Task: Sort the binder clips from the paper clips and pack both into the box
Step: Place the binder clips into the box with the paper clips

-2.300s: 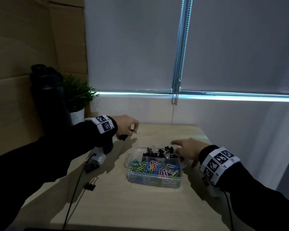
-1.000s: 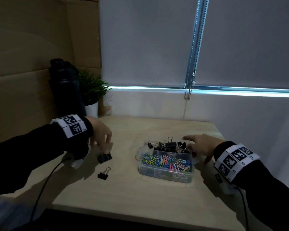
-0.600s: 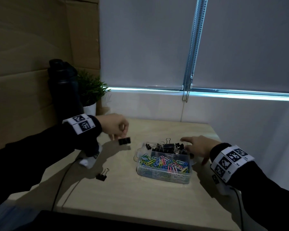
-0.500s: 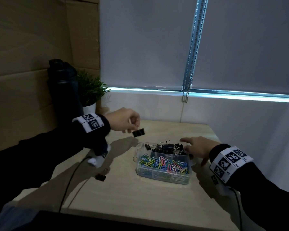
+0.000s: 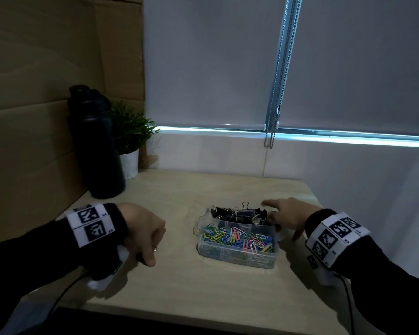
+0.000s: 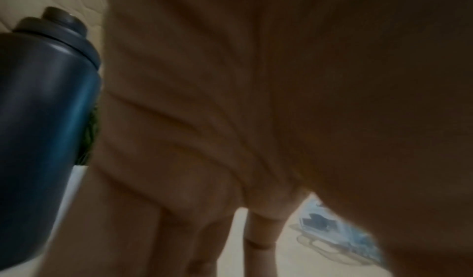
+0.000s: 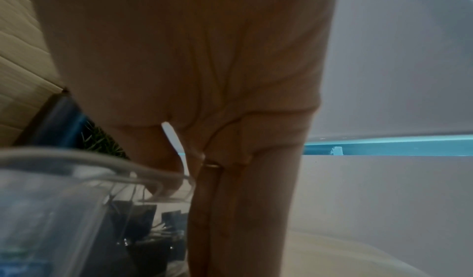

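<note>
A clear plastic box [image 5: 237, 258] sits mid-table. Coloured paper clips [image 5: 237, 238] fill its near compartment and black binder clips [image 5: 240, 212] its far one. My left hand [image 5: 148, 258] is down on the table left of the box, fingers pointing downward. Beside the fingertips shows a dark sliver, the last loose binder clip [image 5: 139, 257], mostly hidden. In the blurred left wrist view my left hand [image 6: 230, 251] shows nothing between the fingers. My right hand [image 5: 278, 213] rests with straight fingers on the box's far right corner. In the right wrist view its fingers [image 7: 230, 200] touch the box rim [image 7: 76, 160].
A tall black bottle [image 5: 94, 146] and a small potted plant [image 5: 130, 139] stand at the table's back left, against a cardboard wall. A blind chain [image 5: 273, 112] hangs behind. The table edge [image 5: 203, 317] runs close in front.
My left hand carried a binder clip from the table to above the box. It has now come back down to the clip left on the table. The right hand stayed on the box.
</note>
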